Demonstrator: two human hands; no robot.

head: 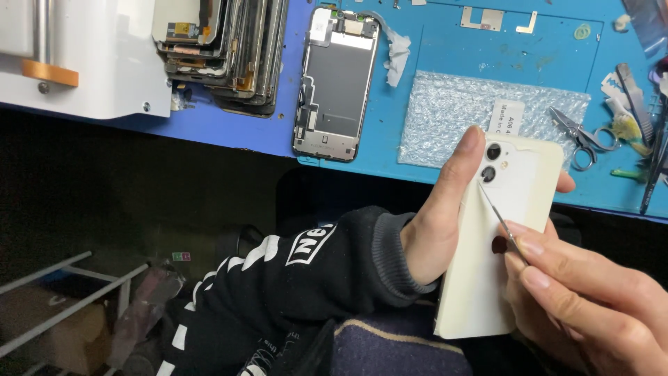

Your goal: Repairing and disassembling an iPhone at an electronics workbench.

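Note:
My left hand (438, 216) grips a cream-white phone (497, 278), back side up, with its two camera lenses near my thumb tip. My right hand (584, 299) pinches a thin metal tool (497, 216) whose tip rests against the phone's back just below the lenses. The phone is held below the near edge of the blue work mat (390, 118). My left arm wears a black sleeve with white print.
An opened phone chassis (335, 80) lies on the mat. A stack of phone screens (226, 49) sits at the back left beside a white machine (83, 56). Bubble wrap (473, 111), small scissors (581, 132) and tweezers (654, 167) lie to the right.

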